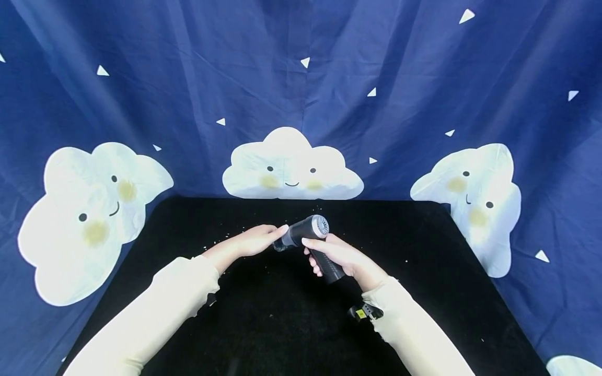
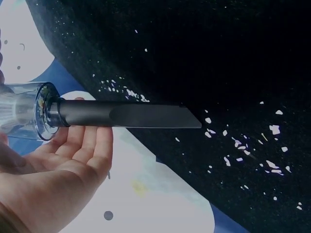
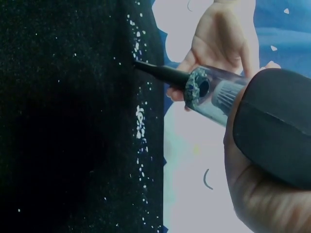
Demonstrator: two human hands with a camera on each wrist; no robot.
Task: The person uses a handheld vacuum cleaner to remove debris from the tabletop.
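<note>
A black handheld vacuum cleaner (image 1: 301, 230) with a silver vented end is held above the black table. My right hand (image 1: 336, 251) grips its handle, the thumb lying along the upper part. At the front, my left hand (image 1: 257, 238) holds the vacuum, thumb against the clear dust cup (image 2: 24, 109) and fingers behind the narrow nozzle (image 2: 141, 115). Grey and white debris shows inside the cup in the right wrist view. Close to the slanted nozzle tip, small white scraps (image 2: 274, 129) lie scattered on the cloth.
The black-covered table (image 1: 282, 324) carries a line of white bits (image 3: 140, 119) along its far edge. A blue curtain (image 1: 329, 104) with smiling clouds hangs behind and at both sides. Under the right sleeve shows a wrist-worn device (image 1: 361, 314) with a yellow label.
</note>
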